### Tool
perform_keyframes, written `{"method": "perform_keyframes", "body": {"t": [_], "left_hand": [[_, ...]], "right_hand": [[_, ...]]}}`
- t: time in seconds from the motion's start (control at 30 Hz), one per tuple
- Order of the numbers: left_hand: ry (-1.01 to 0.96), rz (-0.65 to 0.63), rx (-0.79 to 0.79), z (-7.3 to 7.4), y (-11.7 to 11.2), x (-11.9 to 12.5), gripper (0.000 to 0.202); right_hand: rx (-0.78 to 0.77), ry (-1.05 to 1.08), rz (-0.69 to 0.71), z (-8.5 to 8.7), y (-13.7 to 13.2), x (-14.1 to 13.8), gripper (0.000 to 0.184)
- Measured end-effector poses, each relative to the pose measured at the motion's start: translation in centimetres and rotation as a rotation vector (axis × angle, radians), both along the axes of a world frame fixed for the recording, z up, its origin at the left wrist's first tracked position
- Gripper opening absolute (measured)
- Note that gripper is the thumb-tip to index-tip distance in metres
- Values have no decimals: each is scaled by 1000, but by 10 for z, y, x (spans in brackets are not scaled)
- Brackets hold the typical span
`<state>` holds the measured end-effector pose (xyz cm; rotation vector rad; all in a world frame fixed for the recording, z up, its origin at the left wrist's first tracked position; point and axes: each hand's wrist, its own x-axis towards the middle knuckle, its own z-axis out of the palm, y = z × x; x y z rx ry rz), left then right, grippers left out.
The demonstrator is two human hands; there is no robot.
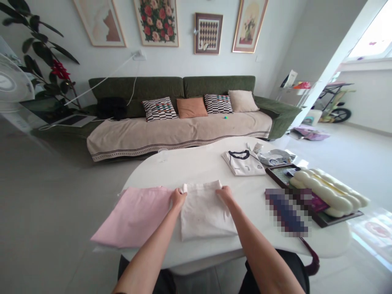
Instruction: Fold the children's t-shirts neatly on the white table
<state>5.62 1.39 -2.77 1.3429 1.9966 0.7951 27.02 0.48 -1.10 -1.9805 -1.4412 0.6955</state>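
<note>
A folded white garment [206,214] lies flat on the white table in front of me, its far edge a little raised. My left hand [178,198] is closed at its far left corner, thumb and fingers pinching the fabric. At the far right corner my right hand [225,193] grips the cloth with curled fingers. Left of it, close beside my left hand, a folded pink cloth [134,220] reaches over the table edge. Further back on the right rests a folded white T-shirt [245,163] with a dark collar.
On the right of the table [196,163] stands a dark-rimmed tray [274,173] with a puffy cream bag or cushion [327,192]. A blurred dark item [286,212] lies before it. Crumpled plastic packaging [277,157] sits behind. Beyond the table is a green sofa [137,87].
</note>
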Motion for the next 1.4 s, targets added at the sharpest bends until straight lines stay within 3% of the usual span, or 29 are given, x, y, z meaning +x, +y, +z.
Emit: {"method": "perform_keyframes", "body": {"t": [0.13, 0.27, 0.33, 0.4, 0.5, 0.63, 0.67, 0.73, 0.8, 0.9, 1.0, 1.07, 1.17, 1.3, 1.4], "left_hand": [[-253, -86, 31, 37, 9, -9, 9], [-457, -194, 189, 93, 12, -22, 26], [-519, -288, 348, 113, 2, -27, 26], [-488, -405, 500, 120, -18, -29, 23], [-270, -601, 537, 102, -58, -34, 32], [3, -1021, 280, 55, -94, -50, 54], [37, -1059, 232, 45, -94, -53, 55], [83, -1015, 219, 29, -84, -53, 50], [153, -921, 270, 18, -65, -44, 42], [335, -859, 281, 7, -36, -19, 39], [491, -816, 203, -4, -26, -1, 43], [555, -781, 194, -9, -30, 0, 43], [624, -761, 219, -10, -44, -12, 44], [673, -761, 285, 1, -74, -25, 43], [685, -778, 351, 10, -104, -17, 39]], "right_hand": [[119, 236, 71, 32, 5, 13, 28], [279, 403, 134, 73, 7, 33, 24], [380, 460, 172, 86, -1, 43, 26], [483, 486, 233, 86, -17, 53, 25], [531, 341, 323, 57, -55, 71, 23], [345, -24, 344, -3, -108, 92, 30], [308, -71, 335, -13, -117, 92, 32], [284, -129, 305, -25, -128, 79, 33], [321, -206, 264, -26, -131, 47, 30], [379, -355, 258, -19, -130, -23, 28], [279, -384, 440, -21, -134, -82, 37], [200, -385, 557, -27, -141, -99, 46], [159, -374, 647, -30, -150, -90, 42], [171, -371, 660, -18, -151, -46, 21], [146, -427, 631, -13, -143, -13, 24]]}}
